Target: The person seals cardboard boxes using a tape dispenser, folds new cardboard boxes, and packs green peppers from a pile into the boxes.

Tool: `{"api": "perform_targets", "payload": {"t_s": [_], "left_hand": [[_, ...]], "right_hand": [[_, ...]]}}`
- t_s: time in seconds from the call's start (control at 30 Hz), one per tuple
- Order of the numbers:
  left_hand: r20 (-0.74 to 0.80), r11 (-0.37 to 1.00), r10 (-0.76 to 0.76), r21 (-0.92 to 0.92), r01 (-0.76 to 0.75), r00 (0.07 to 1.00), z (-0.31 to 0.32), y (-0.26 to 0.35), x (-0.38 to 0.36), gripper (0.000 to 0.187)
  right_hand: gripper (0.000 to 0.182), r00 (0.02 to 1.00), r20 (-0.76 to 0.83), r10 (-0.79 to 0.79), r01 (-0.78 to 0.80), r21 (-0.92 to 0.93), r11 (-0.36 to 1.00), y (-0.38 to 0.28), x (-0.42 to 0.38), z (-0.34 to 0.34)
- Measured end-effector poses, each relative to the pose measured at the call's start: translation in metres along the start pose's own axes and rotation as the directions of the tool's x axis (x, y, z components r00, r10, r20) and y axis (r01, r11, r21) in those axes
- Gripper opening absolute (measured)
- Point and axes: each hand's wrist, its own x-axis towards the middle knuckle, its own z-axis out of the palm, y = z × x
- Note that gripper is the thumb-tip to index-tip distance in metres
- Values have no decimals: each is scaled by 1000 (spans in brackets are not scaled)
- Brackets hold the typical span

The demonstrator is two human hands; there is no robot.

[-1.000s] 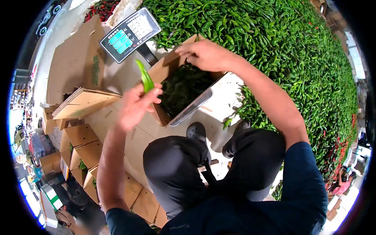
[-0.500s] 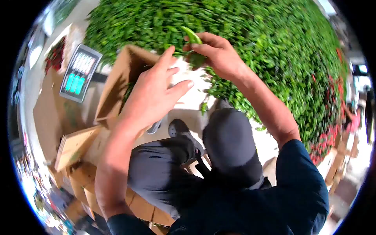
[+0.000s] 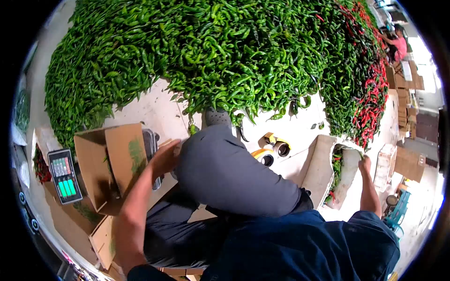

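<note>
My right hand (image 3: pixel 365 163) is out to the right, its fingers closed on the upper rim of a whitish sack (image 3: pixel 316 165). Green and red peppers (image 3: pixel 336 168) show inside its mouth. On the other side, my left hand (image 3: pixel 166 156) is low beside my bent knee, its fingers mostly hidden by the trouser leg. Just left of that hand stands an open cardboard box (image 3: pixel 124 157) with green smudges on its flap. A big heap of green chili peppers (image 3: pixel 201 56) spreads over the floor in front of me.
Two tape rolls, one in a yellow dispenser (image 3: pixel 280 146), lie right of my knee. A scale display (image 3: pixel 64 176) with lit digits stands left of the box. Red peppers (image 3: pixel 370 103) edge the heap. A person in pink (image 3: pixel 399 46) is at the far right, near stacked cartons (image 3: pixel 408 117).
The green pepper has left my right hand, which has swung far right to the sack. My left hand has dropped back beside my knee. The view has turned rightward.
</note>
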Motion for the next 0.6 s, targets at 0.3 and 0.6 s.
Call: {"api": "perform_targets", "payload": {"t_s": [0.3,0.6], "left_hand": [[-512,966,-185,-250,60,839,33,66,167,119],[-476,905,-270,173,390,837,20,85,214,128]], "right_hand": [[117,627,662,-410,-285,686,670,-384,-71,89],[126,832,381,-404,117,592,798,-611,-30,154]]}}
